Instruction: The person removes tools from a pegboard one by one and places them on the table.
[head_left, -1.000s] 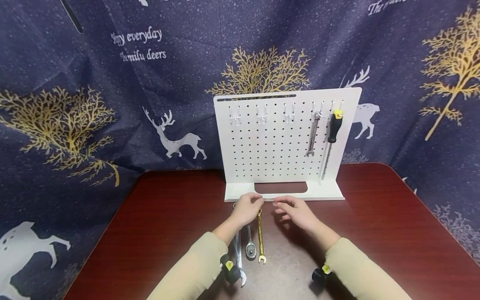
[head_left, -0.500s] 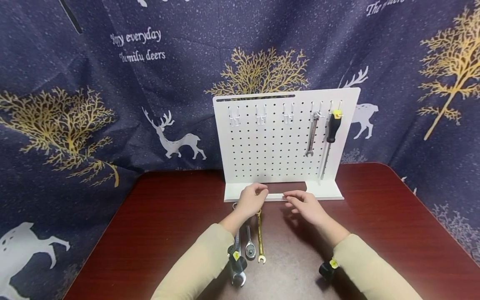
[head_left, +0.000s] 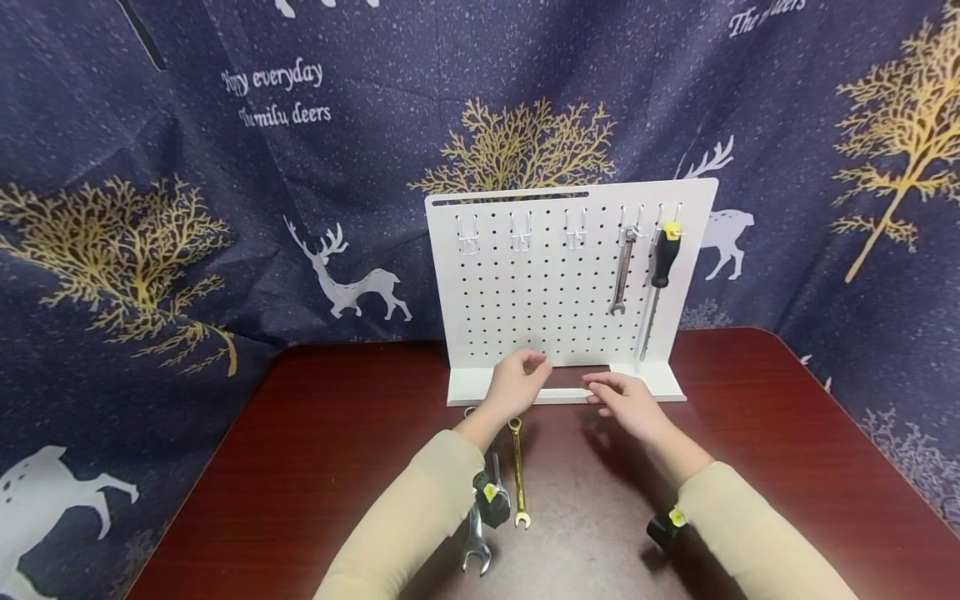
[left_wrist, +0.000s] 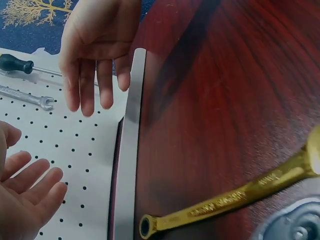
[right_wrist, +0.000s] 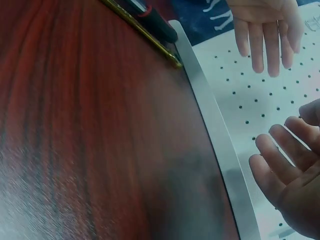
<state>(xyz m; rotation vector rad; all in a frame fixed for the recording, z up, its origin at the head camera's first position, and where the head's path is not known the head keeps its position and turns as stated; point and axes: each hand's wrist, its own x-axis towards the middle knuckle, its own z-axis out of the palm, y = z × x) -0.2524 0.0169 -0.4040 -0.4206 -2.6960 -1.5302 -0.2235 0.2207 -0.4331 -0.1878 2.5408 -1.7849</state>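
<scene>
The left hand (head_left: 517,385) and the right hand (head_left: 628,407) are hovering at the front edge of the white pegboard stand (head_left: 540,321), fingers loosely bent and holding nothing; whether any fingertip is touching the stand, I cannot tell. The gold combination wrench (head_left: 519,471) is lying on the tabletop (head_left: 322,458) just in front of the stand, with the ratchet (left_wrist: 295,225) and the large silver wrench (head_left: 476,546) lying to its left. Its long axis is running almost straight away from the near side, the ring end pointing at the stand, the forked end pointing back. It is likely weighing a fair amount for its size, stiff, hard to damage and slightly slippery; mid-shank is looking like the best hold. The stand is standing upright, its long axis running left to right, its face turned this way. It is looking rigid, and both base ends are probably offering firm holds, well below the small silver wrench (head_left: 624,271) and the screwdriver (head_left: 664,258) hanging at right, blade pointing down.
</scene>
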